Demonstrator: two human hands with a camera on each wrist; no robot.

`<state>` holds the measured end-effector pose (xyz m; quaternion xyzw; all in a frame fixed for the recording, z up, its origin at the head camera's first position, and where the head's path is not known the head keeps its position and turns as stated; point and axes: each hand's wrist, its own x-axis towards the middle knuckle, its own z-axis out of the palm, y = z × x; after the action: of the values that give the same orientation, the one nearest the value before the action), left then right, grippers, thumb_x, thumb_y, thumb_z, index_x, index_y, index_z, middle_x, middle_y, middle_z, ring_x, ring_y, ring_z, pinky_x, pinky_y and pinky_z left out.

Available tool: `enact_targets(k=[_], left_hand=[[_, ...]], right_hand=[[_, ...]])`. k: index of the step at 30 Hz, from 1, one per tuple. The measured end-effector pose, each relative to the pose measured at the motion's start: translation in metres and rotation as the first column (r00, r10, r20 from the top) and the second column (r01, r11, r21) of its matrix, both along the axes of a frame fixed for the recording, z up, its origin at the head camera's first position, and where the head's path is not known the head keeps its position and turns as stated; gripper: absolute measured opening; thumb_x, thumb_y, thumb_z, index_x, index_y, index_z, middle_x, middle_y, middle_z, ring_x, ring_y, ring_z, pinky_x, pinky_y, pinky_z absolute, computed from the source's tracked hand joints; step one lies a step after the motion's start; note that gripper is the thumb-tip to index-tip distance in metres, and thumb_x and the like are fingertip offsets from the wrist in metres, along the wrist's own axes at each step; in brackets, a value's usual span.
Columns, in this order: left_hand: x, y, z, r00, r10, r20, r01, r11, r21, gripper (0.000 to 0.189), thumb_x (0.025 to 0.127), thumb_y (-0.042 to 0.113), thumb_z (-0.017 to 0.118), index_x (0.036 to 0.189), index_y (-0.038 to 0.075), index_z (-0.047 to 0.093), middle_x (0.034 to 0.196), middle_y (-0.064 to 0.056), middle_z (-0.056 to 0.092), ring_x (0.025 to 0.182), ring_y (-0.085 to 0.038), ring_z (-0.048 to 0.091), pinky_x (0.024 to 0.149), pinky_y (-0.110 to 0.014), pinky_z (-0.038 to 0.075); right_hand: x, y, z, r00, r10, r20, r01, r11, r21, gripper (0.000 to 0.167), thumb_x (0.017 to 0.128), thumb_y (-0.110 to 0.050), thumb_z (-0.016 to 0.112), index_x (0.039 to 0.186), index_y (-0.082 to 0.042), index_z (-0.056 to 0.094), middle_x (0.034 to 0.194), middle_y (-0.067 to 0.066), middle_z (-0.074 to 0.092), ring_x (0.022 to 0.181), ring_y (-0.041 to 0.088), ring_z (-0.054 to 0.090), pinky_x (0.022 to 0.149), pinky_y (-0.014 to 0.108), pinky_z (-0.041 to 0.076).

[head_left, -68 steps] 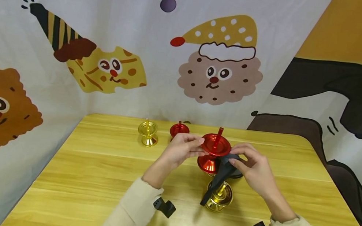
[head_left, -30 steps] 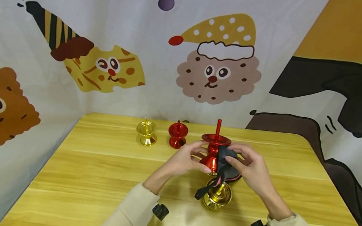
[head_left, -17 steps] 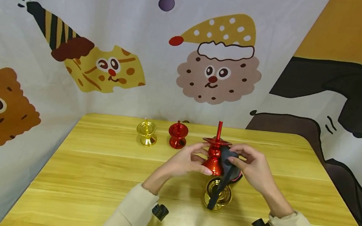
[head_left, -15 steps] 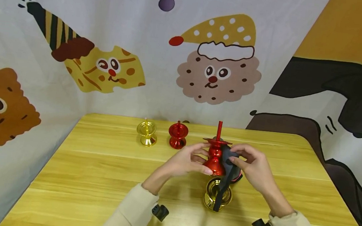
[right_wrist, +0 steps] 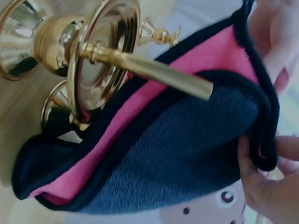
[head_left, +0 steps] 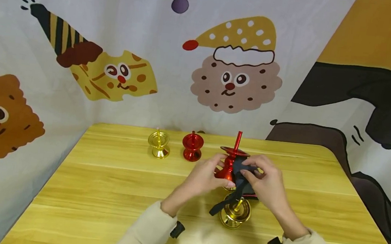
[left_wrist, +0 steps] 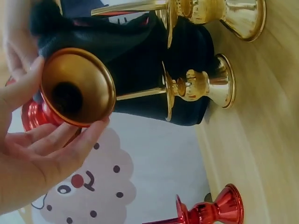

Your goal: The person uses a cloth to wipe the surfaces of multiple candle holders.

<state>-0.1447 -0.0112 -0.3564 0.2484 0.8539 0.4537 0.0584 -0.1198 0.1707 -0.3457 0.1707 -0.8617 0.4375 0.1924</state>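
Observation:
A shiny red candle holder point(head_left: 224, 173), its spike pointing up and leaning slightly right, is held by its base in my left hand point(head_left: 204, 176). In the left wrist view, the hollow gold underside point(left_wrist: 96, 77) of that candle holder faces the camera, with fingers and thumb at its rim. My right hand point(head_left: 267, 183) pinches a dark cloth point(right_wrist: 173, 144) with a pink inner side against the red stem. One strip of the cloth hangs down across a gold candle holder point(head_left: 231, 220) standing below. Another gold candle holder point(left_wrist: 198, 86) stands just behind, mostly hidden in the head view.
At the back of the wooden table point(head_left: 102, 191) stand a small gold candle holder point(head_left: 159, 151) and a small red candle holder point(head_left: 192, 153), side by side. A cartoon-printed curtain point(head_left: 137, 24) hangs right behind the table's far edge.
My left hand has gone from the dish rim down to the base of the red candle holder, which now tilts differently. The cloth has shifted over the stem, its hanging strip swinging left.

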Motion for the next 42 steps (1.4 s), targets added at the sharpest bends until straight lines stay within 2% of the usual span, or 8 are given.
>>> enact_targets(k=[5, 15, 18, 22, 27, 32, 38, 42], left_hand=[[-0.004, -0.005, -0.003, 0.990, -0.082, 0.113, 0.067, 0.990, 0.125, 0.064, 0.076, 0.021, 0.075, 0.131, 0.004, 0.045, 0.110, -0.012, 0.060, 0.090, -0.020, 0.060, 0.074, -0.021, 0.050], [-0.011, -0.020, -0.007, 0.903, -0.281, 0.324, 0.150, 0.915, 0.374, 0.063, 0.080, 0.005, 0.070, 0.136, 0.005, 0.040, 0.121, -0.014, 0.054, 0.107, -0.026, 0.053, 0.085, -0.027, 0.048], [-0.009, -0.016, -0.006, 0.930, -0.242, 0.278, 0.142, 0.931, 0.335, 0.063, 0.079, 0.006, 0.071, 0.135, 0.003, 0.041, 0.119, -0.015, 0.055, 0.104, -0.024, 0.055, 0.085, -0.027, 0.048], [-0.001, -0.003, -0.002, 0.986, -0.070, 0.153, 0.048, 0.988, 0.146, 0.066, 0.076, 0.018, 0.075, 0.133, 0.003, 0.043, 0.114, -0.014, 0.059, 0.097, -0.023, 0.059, 0.079, -0.026, 0.050], [0.002, 0.001, 0.001, 0.990, -0.024, 0.140, 0.011, 0.996, 0.088, 0.067, 0.076, 0.023, 0.075, 0.133, 0.004, 0.044, 0.114, -0.013, 0.059, 0.094, -0.024, 0.059, 0.076, -0.025, 0.051], [-0.006, -0.013, -0.003, 0.936, -0.188, 0.296, 0.088, 0.943, 0.322, 0.062, 0.079, 0.013, 0.072, 0.134, 0.005, 0.043, 0.118, -0.014, 0.057, 0.102, -0.023, 0.056, 0.083, -0.027, 0.049], [-0.010, -0.022, -0.006, 0.860, -0.369, 0.353, 0.144, 0.838, 0.526, 0.062, 0.083, 0.003, 0.064, 0.139, 0.003, 0.036, 0.127, -0.017, 0.049, 0.114, -0.027, 0.050, 0.092, -0.032, 0.044], [-0.008, -0.017, -0.005, 0.884, -0.296, 0.362, 0.102, 0.877, 0.469, 0.065, 0.080, 0.009, 0.070, 0.138, 0.008, 0.040, 0.122, -0.009, 0.053, 0.108, -0.024, 0.053, 0.089, -0.032, 0.046]], right_hand=[[0.002, 0.003, 0.000, 0.998, 0.043, -0.041, -0.043, 0.999, -0.001, 0.023, 0.071, 0.015, 0.069, 0.087, -0.001, 0.065, 0.095, 0.007, 0.058, 0.084, 0.013, 0.057, 0.067, 0.022, 0.053], [-0.001, 0.024, -0.002, 0.980, 0.135, 0.146, -0.100, 0.969, -0.227, 0.017, 0.078, 0.013, 0.063, 0.093, 0.006, 0.060, 0.104, 0.008, 0.053, 0.092, 0.001, 0.056, 0.070, 0.017, 0.051], [0.000, 0.021, -0.001, 0.984, 0.110, 0.142, -0.079, 0.976, -0.204, 0.017, 0.077, 0.013, 0.064, 0.092, 0.005, 0.061, 0.101, 0.007, 0.055, 0.088, 0.003, 0.056, 0.067, 0.018, 0.052], [0.003, 0.010, 0.000, 0.998, 0.043, 0.041, -0.040, 0.997, -0.069, 0.019, 0.073, 0.013, 0.068, 0.087, 0.001, 0.065, 0.093, 0.006, 0.057, 0.082, 0.008, 0.056, 0.067, 0.021, 0.054], [0.005, 0.003, 0.001, 0.997, 0.027, -0.074, -0.026, 1.000, 0.017, 0.023, 0.069, 0.015, 0.070, 0.085, -0.002, 0.065, 0.088, 0.003, 0.056, 0.080, 0.013, 0.057, 0.070, 0.026, 0.054], [0.001, 0.014, 0.003, 0.990, 0.140, 0.012, -0.137, 0.979, -0.150, 0.023, 0.072, 0.020, 0.064, 0.088, 0.004, 0.062, 0.096, 0.008, 0.055, 0.086, 0.006, 0.054, 0.067, 0.015, 0.051], [-0.001, 0.024, 0.003, 0.974, 0.204, 0.100, -0.169, 0.944, -0.283, 0.019, 0.076, 0.019, 0.061, 0.092, 0.010, 0.058, 0.101, 0.003, 0.055, 0.089, 0.005, 0.058, 0.067, 0.018, 0.052], [0.000, 0.020, 0.003, 0.978, 0.173, 0.113, -0.136, 0.951, -0.278, 0.018, 0.076, 0.018, 0.062, 0.091, 0.008, 0.059, 0.100, 0.009, 0.054, 0.086, 0.005, 0.058, 0.066, 0.019, 0.052]])
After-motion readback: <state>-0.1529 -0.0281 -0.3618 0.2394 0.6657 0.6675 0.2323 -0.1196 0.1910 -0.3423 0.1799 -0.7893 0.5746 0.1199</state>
